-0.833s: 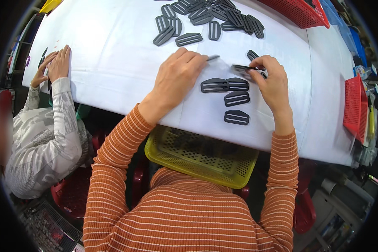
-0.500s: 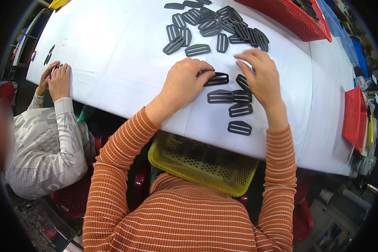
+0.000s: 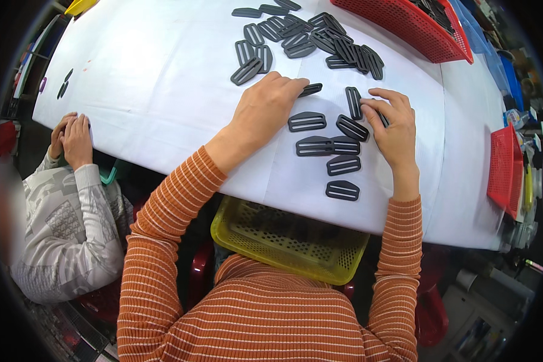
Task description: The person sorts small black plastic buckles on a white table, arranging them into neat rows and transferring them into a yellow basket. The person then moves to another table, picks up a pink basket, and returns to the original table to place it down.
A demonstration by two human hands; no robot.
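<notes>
Between the thumb and fingers of my left hand (image 3: pixel 265 105) is a black plastic slide buckle (image 3: pixel 311 90), its far end sticking out. My right hand (image 3: pixel 395 127) curls round another dark buckle (image 3: pixel 381 113), mostly hidden by the fingers. Just left of those fingers an upright slide buckle (image 3: pixel 353 102) lies on the white table. Below and between my hands several more lie flat: a single buckle (image 3: pixel 307 121), a tilted buckle (image 3: pixel 352 128), two side by side with ends meeting, and a lowest buckle (image 3: pixel 342 190) nearest the table edge.
A loose pile of slide buckles (image 3: pixel 295 45) spreads beyond my hands. A red basket (image 3: pixel 404 30) stands at the far right, a smaller red basket (image 3: pixel 504 172) at the right edge. A yellow basket (image 3: pixel 289 241) rests below the table edge. A co-worker's hands (image 3: pixel 72 139) are at the left.
My left hand has moved slightly up, leaving a buckle flat on the table and gripping another. My right hand has shifted right and down; an upright buckle now shows beside it.
</notes>
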